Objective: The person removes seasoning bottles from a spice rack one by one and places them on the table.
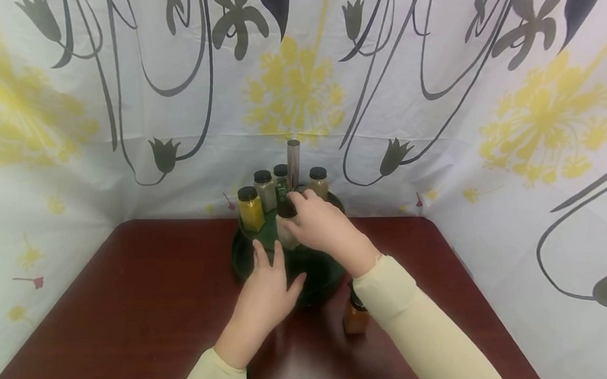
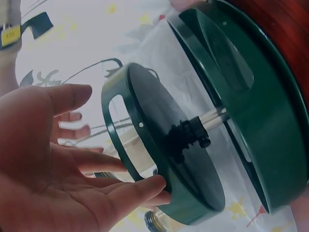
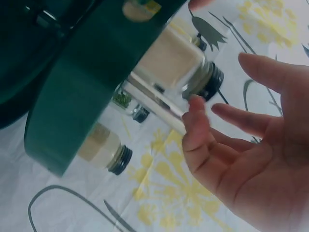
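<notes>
A green two-tier turntable rack (image 2: 270, 130) stands on the table. Its upper tray (image 2: 186, 203) has slots cut in the side, and my left hand (image 1: 264, 295) touches that rim with spread fingertips. A square glass jar of pale powder (image 3: 169, 55) with a black lid sits at the front of the upper tray. My right hand (image 1: 324, 223) reaches over this jar, its fingers loosely bent and fingertips right at the lid. In the right wrist view the thumb stands away from the jar. Part of the jar is hidden behind the right hand in the head view.
Around the upper tray stand a yellow jar (image 1: 251, 212), a pale jar (image 1: 267, 194), a green-herb jar (image 1: 282, 194) and a tan jar (image 1: 318, 183). A clear post (image 1: 292, 162) rises among them. An orange-brown jar (image 1: 356, 320) stands on the dark red table (image 1: 169, 297), beside the right sleeve.
</notes>
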The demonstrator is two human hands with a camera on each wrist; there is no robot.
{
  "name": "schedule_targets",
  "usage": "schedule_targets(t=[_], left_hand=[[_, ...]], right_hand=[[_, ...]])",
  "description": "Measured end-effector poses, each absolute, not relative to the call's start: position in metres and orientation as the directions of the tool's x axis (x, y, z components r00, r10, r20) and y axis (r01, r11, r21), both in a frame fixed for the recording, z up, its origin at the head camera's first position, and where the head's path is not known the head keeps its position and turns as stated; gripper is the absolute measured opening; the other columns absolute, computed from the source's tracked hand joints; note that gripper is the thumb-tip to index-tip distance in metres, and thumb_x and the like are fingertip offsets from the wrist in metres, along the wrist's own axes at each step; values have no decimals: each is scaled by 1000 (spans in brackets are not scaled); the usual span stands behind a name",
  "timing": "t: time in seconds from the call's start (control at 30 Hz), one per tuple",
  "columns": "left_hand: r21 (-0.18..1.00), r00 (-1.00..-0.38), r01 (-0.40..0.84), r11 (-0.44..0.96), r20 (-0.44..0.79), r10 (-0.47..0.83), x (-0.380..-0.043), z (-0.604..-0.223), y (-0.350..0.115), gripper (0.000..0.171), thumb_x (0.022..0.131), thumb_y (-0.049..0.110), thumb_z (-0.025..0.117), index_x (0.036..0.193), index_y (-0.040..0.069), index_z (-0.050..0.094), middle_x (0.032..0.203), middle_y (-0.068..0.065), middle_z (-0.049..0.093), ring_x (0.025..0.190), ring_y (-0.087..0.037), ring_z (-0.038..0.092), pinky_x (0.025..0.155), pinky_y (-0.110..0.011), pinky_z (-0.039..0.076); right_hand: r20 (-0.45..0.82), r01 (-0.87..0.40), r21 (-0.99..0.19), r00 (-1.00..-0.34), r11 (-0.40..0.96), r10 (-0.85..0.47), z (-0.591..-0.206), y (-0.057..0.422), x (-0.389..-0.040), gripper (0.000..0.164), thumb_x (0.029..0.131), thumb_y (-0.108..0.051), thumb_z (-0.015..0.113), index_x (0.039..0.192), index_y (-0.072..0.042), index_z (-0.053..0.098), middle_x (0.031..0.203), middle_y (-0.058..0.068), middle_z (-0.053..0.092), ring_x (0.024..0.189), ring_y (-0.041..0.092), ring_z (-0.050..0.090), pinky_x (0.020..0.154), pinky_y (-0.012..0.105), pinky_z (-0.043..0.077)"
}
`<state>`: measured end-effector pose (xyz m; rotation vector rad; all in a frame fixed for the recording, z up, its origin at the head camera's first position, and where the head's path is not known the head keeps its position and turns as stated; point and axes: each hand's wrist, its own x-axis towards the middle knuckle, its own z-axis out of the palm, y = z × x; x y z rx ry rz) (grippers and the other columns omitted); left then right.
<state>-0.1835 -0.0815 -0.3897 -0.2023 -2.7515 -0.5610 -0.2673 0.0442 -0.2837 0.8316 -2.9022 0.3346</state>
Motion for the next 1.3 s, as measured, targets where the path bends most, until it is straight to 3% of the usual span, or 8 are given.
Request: schedule_targets(t=[0.07, 0.27, 0.4, 0.47, 0.6, 0.73, 1.03, 1.3], left_hand=[[343, -928, 212, 915, 363, 80, -182, -390, -77, 82, 93, 53, 54, 147, -5, 32, 147, -41, 15, 126, -47, 39, 55, -34, 59], [345, -923, 229, 910, 373, 91, -179, -393, -66, 83, 93, 51, 56, 147, -7, 31, 148, -40, 13, 130, -46, 33, 65, -39, 59], [387, -938, 245, 889, 328, 116, -177, -391, -63, 84, 93, 52, 55, 148, -7, 28, 149, -40, 5, 132, -47, 28, 68, -40, 59], [446, -954, 239, 862, 271, 124, -175, -388, -65, 85, 93, 54, 53, 149, -4, 26, 151, -37, 2, 130, -46, 33, 73, -43, 58], [565, -978, 189, 803, 182, 103, -173, -375, -74, 83, 93, 59, 50, 151, 4, 28, 154, -29, 10, 125, -44, 41, 91, -54, 49], [589, -982, 147, 794, 186, 44, -177, -367, -90, 79, 92, 58, 50, 150, 7, 33, 154, -25, 22, 126, -43, 42, 96, -59, 42], [602, -985, 89, 793, 172, -20, -201, -369, -121, 80, 94, 56, 50, 151, 5, 27, 156, -26, 9, 131, -44, 34, 100, -59, 38], [696, -994, 81, 714, 105, 10, -212, -370, -133, 79, 94, 55, 50, 151, 5, 28, 156, -27, 11, 136, -43, 25, 105, -61, 31]], right_hand=[[169, -531, -185, -846, 827, -506, -284, 40, -269, 63, 95, -43, 56, 146, -9, 41, 135, 18, 47, 100, 22, 61, 82, 40, 54], [179, -506, -162, -859, 847, -479, -289, 36, -274, 61, 95, -44, 57, 145, -12, 43, 133, 19, 45, 81, 18, 62, 67, 35, 55], [207, -495, -133, -861, 858, -465, -295, 37, -278, 54, 95, -44, 57, 137, -11, 48, 126, 16, 47, 78, 16, 60, 65, 31, 54], [211, -496, -143, -861, 856, -463, -297, 39, -280, 49, 95, -41, 57, 132, -10, 50, 120, 14, 49, 77, 15, 59, 64, 31, 54], [204, -507, -178, -857, 843, -473, -297, 42, -278, 44, 95, -34, 58, 130, -7, 50, 113, 12, 48, 77, 16, 57, 65, 32, 53], [206, -521, -166, -849, 837, -487, -297, 48, -272, 47, 94, -27, 59, 136, -6, 49, 117, 13, 46, 86, 19, 56, 72, 34, 53], [260, -513, -259, -853, 819, -452, -282, 68, -253, 44, 95, -21, 60, 136, -8, 50, 120, 9, 43, 90, 18, 51, 72, 33, 51], [390, -577, -231, -792, 783, -469, -277, 78, -234, 37, 94, -18, 62, 130, -9, 55, 117, 4, 45, 94, 17, 50, 77, 32, 50]])
